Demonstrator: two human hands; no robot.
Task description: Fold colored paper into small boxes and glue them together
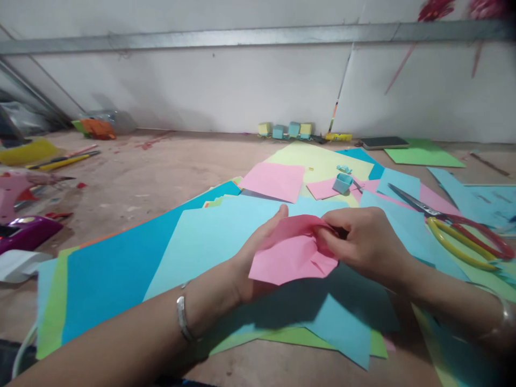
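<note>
A folded pink paper [292, 252] is held above the coloured sheets by both hands. My left hand [250, 252] cups it from behind, thumb along its top edge, fingers hidden by the paper. My right hand [363, 239] pinches the paper's right side, fingers closed on a fold. A silver bangle sits on each wrist. Under the hands lie overlapping light blue sheets [209, 236] and darker blue ones.
Scissors with yellow and red handles [459, 231] lie to the right. A small folded blue paper box [342, 183] sits on pink sheets [274, 180] ahead. Small paper cubes [286, 130] line the wall. A glue gun [24, 234] and pens are at left.
</note>
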